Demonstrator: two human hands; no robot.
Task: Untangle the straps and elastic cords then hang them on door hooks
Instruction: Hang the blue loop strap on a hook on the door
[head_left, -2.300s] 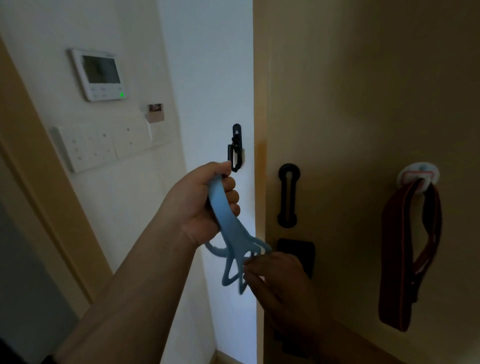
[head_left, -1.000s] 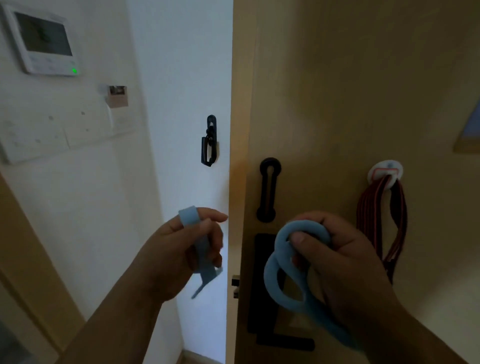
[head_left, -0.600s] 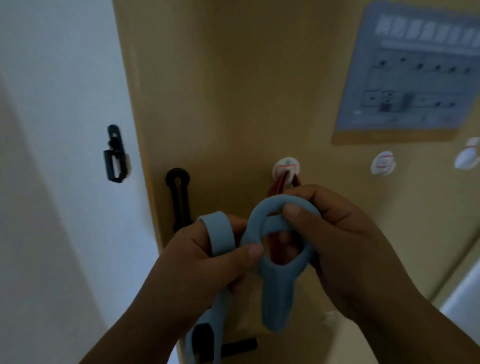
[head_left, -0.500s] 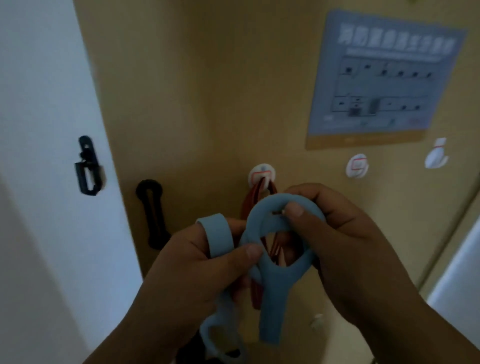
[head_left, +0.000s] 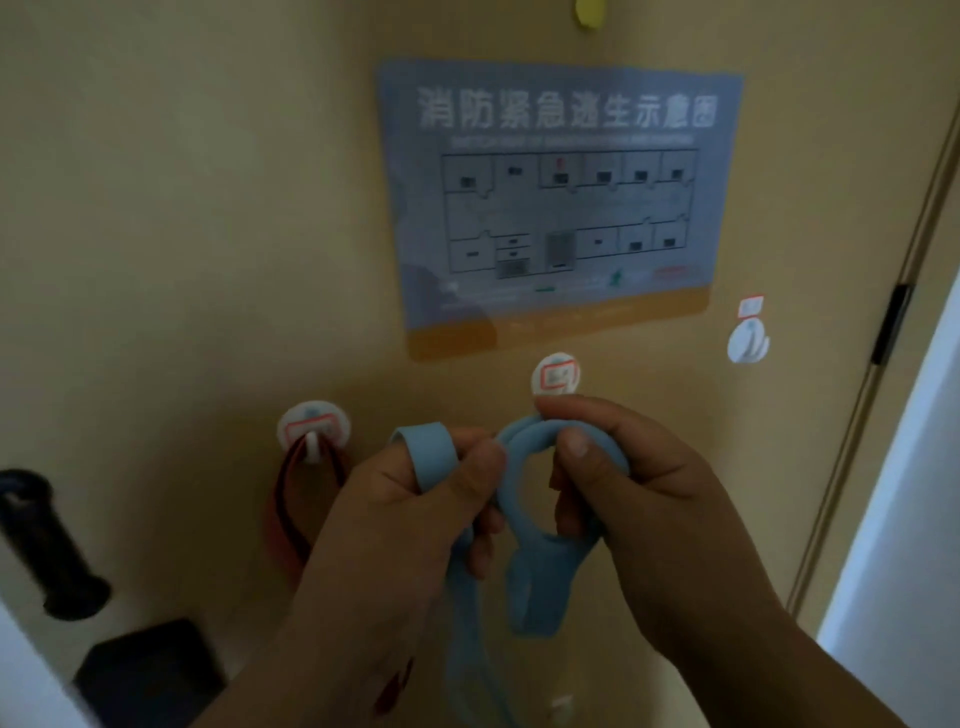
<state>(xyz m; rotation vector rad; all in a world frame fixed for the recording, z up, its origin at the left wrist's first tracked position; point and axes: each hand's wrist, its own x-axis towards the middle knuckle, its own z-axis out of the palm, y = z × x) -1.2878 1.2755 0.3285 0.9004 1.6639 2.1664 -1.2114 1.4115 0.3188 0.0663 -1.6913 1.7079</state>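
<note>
You are holding the blue silicone strap in front of the wooden door with both hands. Your left hand is gripping one end of it, fingers curled, with a flat loop of the strap sticking up over your knuckles. Your right hand is pinching the strap's big round loop at its top, thumb on the near side and fingers behind, so the ring is hanging open between your two hands. The top of that ring is sitting just below the middle hook, a white round one with a red mark, near it but whether touching cannot be told. The rest of the strap is dangling down below your hands. To the left, a red strap is hanging from another white hook, partly hidden behind your left hand. A third white hook is sitting bare at the right. Above the hooks a blue floor-plan notice is stuck to the door, and the black door handle is showing at the left edge.
</note>
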